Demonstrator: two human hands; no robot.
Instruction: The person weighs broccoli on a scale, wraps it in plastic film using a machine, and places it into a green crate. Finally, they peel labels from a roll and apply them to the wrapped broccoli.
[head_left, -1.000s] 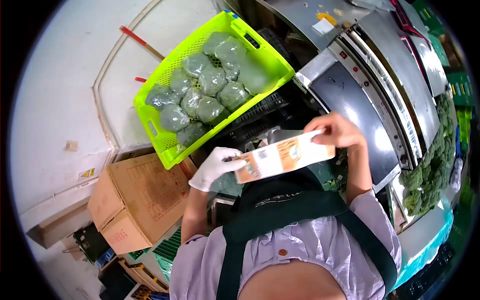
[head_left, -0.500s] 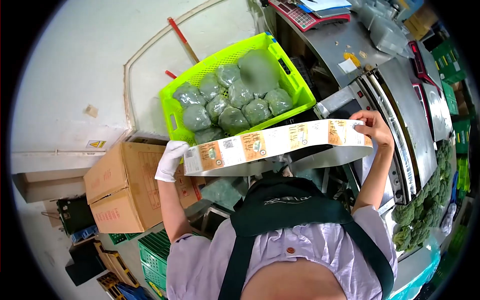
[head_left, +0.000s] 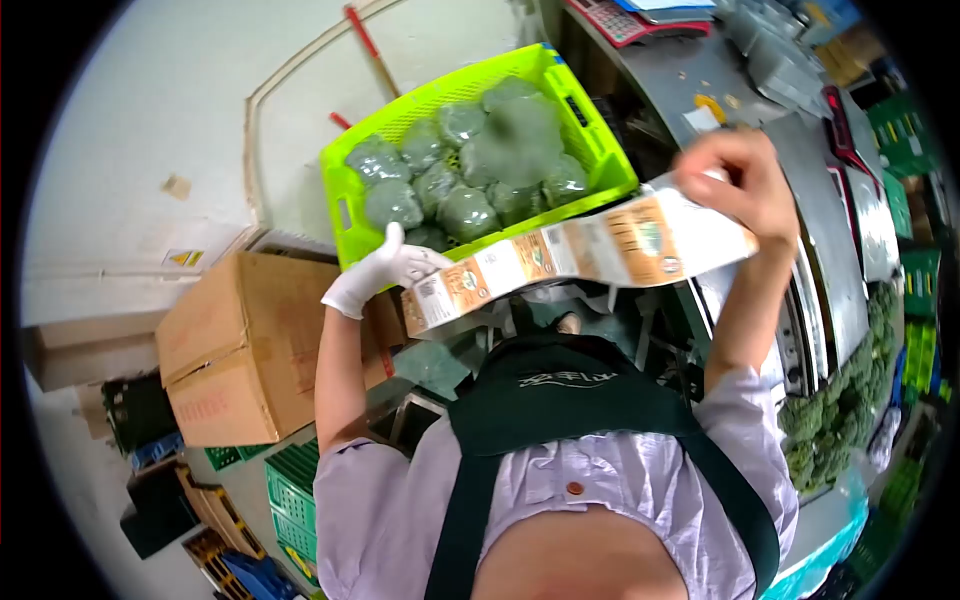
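Note:
A long strip of printed orange and white labels (head_left: pixel 535 257) stretches between my hands, in front of the yellow-green crate. My left hand (head_left: pixel 390 270), in a white glove, touches the upper edge of the strip's left end, its thumb raised. Bare and a little blurred, my right hand (head_left: pixel 740 185) is closed on the right end, which is higher and nearer the camera. Inside the crate (head_left: pixel 345 215) lie several green heads wrapped in clear film (head_left: pixel 468 213). A blurred patch covers some of them.
Left of the crate is a cardboard box (head_left: pixel 225 360), with green crates (head_left: pixel 295 495) below it. On the right are a steel table (head_left: pixel 665 75), a pink scale (head_left: pixel 615 22), a metal machine and a pile of broccoli (head_left: pixel 835 420). Red-handled tools lean by the wall.
My right hand has risen with its end of the strip, which now slants up and twists. My left hand has moved up and right, its fingers looser.

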